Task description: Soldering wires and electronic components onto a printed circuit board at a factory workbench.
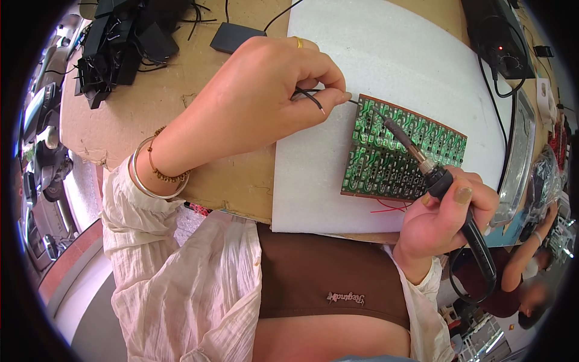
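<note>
A green circuit board panel [386, 160] with brown edges lies on a white foam sheet [313, 187]. My left hand [289, 84] is closed in a pinch on a thin black wire [312, 98], whose one end reaches the board's upper left corner; a bare tip shows at its other end. In my right hand [446, 211] is a soldering iron [437, 175] with a black handle, held like a pen. Its tip points to the upper left part of the board, close to the wire's end. Whether tip and wire touch is too small to tell.
Black plastic housings with wires [120, 48] are piled at the far left, beside a flat black box [235, 37] with a cable. A black soldering station [497, 42] with a red light stands far right, above a metal tray [520, 157]. Another person [506, 283] sits at the right.
</note>
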The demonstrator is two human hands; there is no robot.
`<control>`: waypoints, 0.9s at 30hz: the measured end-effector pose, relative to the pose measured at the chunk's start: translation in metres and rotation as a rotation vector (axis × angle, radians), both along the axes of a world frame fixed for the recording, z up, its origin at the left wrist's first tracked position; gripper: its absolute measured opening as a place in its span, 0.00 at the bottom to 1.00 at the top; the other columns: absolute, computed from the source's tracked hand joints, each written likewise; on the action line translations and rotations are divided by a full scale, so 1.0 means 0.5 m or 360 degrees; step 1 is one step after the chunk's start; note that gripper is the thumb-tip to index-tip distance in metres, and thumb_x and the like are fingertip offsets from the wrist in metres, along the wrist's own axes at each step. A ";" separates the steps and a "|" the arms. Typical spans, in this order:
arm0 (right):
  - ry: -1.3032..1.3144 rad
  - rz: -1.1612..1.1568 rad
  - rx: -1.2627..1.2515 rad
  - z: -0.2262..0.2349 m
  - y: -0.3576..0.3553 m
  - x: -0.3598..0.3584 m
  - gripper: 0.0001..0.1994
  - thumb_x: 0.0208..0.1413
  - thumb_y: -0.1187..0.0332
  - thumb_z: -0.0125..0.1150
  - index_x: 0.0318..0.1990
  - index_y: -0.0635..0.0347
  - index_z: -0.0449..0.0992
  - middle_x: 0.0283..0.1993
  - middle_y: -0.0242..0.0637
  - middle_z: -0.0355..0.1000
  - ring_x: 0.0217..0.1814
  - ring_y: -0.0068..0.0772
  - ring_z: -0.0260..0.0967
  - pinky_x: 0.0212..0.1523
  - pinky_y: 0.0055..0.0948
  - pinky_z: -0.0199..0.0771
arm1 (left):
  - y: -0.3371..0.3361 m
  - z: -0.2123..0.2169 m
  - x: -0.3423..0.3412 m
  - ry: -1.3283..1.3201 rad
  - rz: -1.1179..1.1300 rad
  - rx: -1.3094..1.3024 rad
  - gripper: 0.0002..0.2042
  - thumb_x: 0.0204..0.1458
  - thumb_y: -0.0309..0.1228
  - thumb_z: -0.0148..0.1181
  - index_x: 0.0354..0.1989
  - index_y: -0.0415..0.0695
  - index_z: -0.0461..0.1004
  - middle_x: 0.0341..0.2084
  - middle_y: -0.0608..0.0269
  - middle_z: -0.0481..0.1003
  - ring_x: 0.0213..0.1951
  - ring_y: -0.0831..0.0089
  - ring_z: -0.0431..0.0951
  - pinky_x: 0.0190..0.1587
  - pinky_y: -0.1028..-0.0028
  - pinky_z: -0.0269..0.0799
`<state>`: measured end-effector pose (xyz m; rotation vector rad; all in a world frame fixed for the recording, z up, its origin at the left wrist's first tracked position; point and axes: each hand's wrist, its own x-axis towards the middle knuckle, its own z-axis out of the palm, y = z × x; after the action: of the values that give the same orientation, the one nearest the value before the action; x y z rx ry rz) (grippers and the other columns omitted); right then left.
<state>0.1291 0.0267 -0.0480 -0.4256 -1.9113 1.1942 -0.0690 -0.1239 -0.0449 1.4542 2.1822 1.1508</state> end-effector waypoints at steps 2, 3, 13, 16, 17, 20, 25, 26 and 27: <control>-0.0038 0.0020 0.0037 -0.003 0.000 0.000 0.12 0.59 0.65 0.60 0.36 0.59 0.62 0.19 0.33 0.63 0.19 0.18 0.54 0.24 0.23 0.56 | 0.001 -0.003 0.002 -0.0033 -0.0012 -0.0015 0.03 0.49 0.25 0.65 0.32 0.40 0.80 0.20 0.65 0.73 0.19 0.79 0.62 0.23 0.77 0.58; -0.0039 0.0010 0.0047 -0.005 0.000 -0.002 0.12 0.59 0.65 0.60 0.35 0.59 0.62 0.19 0.32 0.62 0.19 0.18 0.54 0.24 0.23 0.56 | 0.001 -0.004 0.003 -0.0049 -0.0018 -0.0023 0.03 0.49 0.25 0.65 0.32 0.40 0.80 0.20 0.65 0.73 0.19 0.79 0.63 0.23 0.76 0.58; -0.0050 -0.0025 -0.0028 0.000 -0.005 -0.008 0.12 0.59 0.66 0.61 0.35 0.58 0.62 0.18 0.31 0.61 0.19 0.18 0.55 0.22 0.21 0.54 | -0.002 -0.006 0.000 -0.0050 -0.0028 -0.0006 0.03 0.49 0.25 0.65 0.32 0.39 0.79 0.21 0.65 0.73 0.19 0.78 0.64 0.23 0.76 0.59; -0.0081 -0.0046 -0.0030 -0.001 -0.010 -0.009 0.12 0.59 0.65 0.61 0.35 0.58 0.62 0.17 0.30 0.61 0.18 0.18 0.55 0.22 0.21 0.54 | 0.000 -0.009 0.001 -0.0051 -0.0035 0.0021 0.03 0.49 0.24 0.64 0.32 0.39 0.79 0.21 0.64 0.73 0.19 0.77 0.64 0.23 0.76 0.58; -0.0082 -0.0014 -0.0056 -0.001 -0.010 -0.009 0.12 0.59 0.65 0.61 0.35 0.58 0.62 0.18 0.31 0.62 0.19 0.18 0.55 0.23 0.21 0.54 | 0.001 -0.010 0.001 -0.0046 -0.0045 0.0032 0.03 0.50 0.24 0.64 0.32 0.39 0.79 0.21 0.64 0.73 0.19 0.77 0.64 0.22 0.76 0.58; -0.0098 0.0005 -0.0067 0.001 -0.010 -0.009 0.13 0.59 0.65 0.61 0.35 0.58 0.63 0.18 0.32 0.63 0.19 0.18 0.55 0.23 0.21 0.55 | -0.001 -0.011 0.002 -0.0060 -0.0048 0.0007 0.03 0.50 0.24 0.64 0.32 0.39 0.79 0.21 0.63 0.73 0.19 0.77 0.65 0.22 0.75 0.58; -0.0126 -0.0051 0.0000 -0.003 -0.010 -0.010 0.13 0.60 0.64 0.62 0.35 0.59 0.63 0.20 0.33 0.65 0.20 0.18 0.56 0.24 0.21 0.57 | 0.002 -0.015 0.001 0.0021 -0.0049 0.0071 0.03 0.49 0.24 0.64 0.31 0.39 0.79 0.20 0.63 0.72 0.19 0.76 0.65 0.22 0.75 0.58; -0.0144 -0.0037 -0.0037 -0.002 -0.011 -0.009 0.13 0.60 0.63 0.62 0.35 0.59 0.63 0.20 0.33 0.65 0.20 0.18 0.56 0.24 0.21 0.57 | 0.002 -0.015 0.001 0.0014 -0.0047 0.0061 0.03 0.49 0.24 0.64 0.31 0.39 0.79 0.20 0.63 0.72 0.19 0.76 0.65 0.22 0.75 0.58; -0.0144 -0.0022 -0.0072 0.000 -0.011 -0.006 0.13 0.60 0.63 0.62 0.35 0.59 0.63 0.20 0.33 0.65 0.20 0.18 0.57 0.24 0.21 0.57 | 0.002 -0.015 0.002 0.0008 -0.0044 0.0052 0.03 0.49 0.24 0.64 0.30 0.39 0.79 0.20 0.63 0.72 0.19 0.76 0.65 0.22 0.74 0.58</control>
<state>0.1259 0.0211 -0.0479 -0.5241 -1.9581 1.2297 -0.0680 -0.1229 -0.0524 1.4970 2.1498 1.1798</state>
